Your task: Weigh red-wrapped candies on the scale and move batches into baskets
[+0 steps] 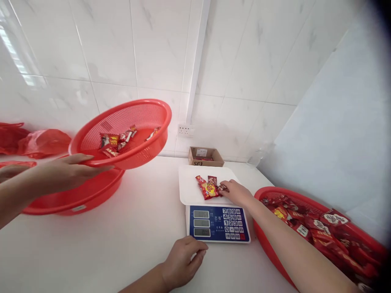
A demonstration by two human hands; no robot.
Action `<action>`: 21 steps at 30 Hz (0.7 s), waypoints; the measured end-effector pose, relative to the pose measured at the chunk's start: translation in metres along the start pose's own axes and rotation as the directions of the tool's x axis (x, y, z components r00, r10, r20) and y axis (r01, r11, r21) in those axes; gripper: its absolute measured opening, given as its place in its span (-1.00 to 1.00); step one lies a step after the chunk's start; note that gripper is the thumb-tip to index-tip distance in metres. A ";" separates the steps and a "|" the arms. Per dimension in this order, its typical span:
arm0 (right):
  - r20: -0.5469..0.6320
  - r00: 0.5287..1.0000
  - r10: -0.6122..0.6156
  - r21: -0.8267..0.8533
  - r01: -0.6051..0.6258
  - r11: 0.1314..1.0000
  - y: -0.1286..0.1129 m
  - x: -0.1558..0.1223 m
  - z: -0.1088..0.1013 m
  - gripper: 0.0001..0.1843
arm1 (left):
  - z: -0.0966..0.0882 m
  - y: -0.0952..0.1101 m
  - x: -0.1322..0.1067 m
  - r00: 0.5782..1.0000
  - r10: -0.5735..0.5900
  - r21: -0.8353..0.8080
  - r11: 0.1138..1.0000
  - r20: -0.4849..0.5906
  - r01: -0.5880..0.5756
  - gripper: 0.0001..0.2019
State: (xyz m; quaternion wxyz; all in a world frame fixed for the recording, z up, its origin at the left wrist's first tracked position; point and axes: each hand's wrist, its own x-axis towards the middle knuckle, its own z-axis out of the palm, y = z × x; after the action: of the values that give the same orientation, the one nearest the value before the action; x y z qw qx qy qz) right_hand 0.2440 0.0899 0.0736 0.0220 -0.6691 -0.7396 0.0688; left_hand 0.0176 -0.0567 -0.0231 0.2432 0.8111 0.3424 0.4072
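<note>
My right hand [236, 193] reaches over the white pan [189, 195] of a digital scale [218, 224]. Its fingers are closed on a small dark-red snack packet [222, 188], partly hidden by the fingertips. Beside that lie several red snack packets [210, 189], one with a yellow print. My left hand [185, 260] rests on the table at the scale's front left edge, loosely curled, with a gap between thumb and fingers and nothing in it. The scale's blue panel has number keys and three displays, whose figures I cannot read.
At left, another person's hand [67, 175] holds a tilted red basket [152, 152] with several packets above another red basket [91, 199]. A full red basket [259, 224] of packets stands at right. Behind the scale sit a cardboard box [206, 162] and a wall socket [185, 130].
</note>
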 end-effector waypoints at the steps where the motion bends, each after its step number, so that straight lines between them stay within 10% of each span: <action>1: -0.017 1.000 0.001 0.021 -0.001 1.000 0.000 0.002 0.001 -0.63 | 0.000 -0.001 0.000 1.000 -0.005 0.009 1.000 -0.006 0.005 -0.81; 7: -0.138 0.989 0.054 0.261 -0.016 0.965 0.008 0.003 -0.014 -0.54 | 0.001 -0.003 -0.001 0.999 0.001 0.030 1.000 -0.040 0.001 -0.81; 12: -0.202 0.954 0.221 0.724 -0.006 0.690 0.010 0.009 -0.016 -0.51 | 0.001 -0.003 -0.001 1.000 0.010 0.015 1.000 -0.025 -0.009 -0.81; 21: -0.242 0.918 0.316 0.807 0.009 0.591 0.006 0.023 -0.004 -0.48 | 0.002 -0.005 -0.001 0.999 -0.034 0.009 0.999 -0.004 0.034 -0.81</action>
State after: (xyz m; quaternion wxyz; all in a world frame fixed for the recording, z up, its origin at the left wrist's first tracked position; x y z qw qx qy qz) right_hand 0.2481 0.1136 0.0755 0.4454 -0.6519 -0.5523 0.2677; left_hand 0.0176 -0.0541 -0.0281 0.2458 0.8055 0.3586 0.4027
